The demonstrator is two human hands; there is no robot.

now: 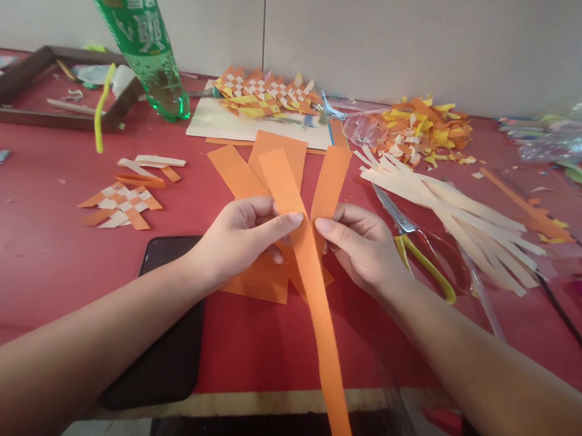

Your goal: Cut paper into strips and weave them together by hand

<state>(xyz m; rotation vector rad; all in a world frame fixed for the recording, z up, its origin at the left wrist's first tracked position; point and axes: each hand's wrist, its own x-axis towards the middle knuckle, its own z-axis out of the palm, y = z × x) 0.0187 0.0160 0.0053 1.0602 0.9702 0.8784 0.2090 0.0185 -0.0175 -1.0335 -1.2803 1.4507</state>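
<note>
Between thumb and fingers, my left hand [254, 229] pinches a long orange paper strip [318, 304], whose lower end hangs past the table's front edge. Close beside it, my right hand [361, 238] grips a shorter-looking orange piece [332, 174] that stands upright; whether the two pieces are joined behind my thumbs I cannot tell. Under and behind my hands lie several wide orange paper pieces [258, 284], partly covered. To the left rests a woven orange and white paper fish [123, 203]. Scissors [407, 230] with yellow handles lie right of my right hand.
A black phone [167, 341] lies under my left forearm. Behind stand a green bottle [144, 41] and a dark frame [13, 115]. Pale paper strips [448, 200], a heap of scraps [422, 127] and several woven fish [268, 93] lie on the red table [245, 346].
</note>
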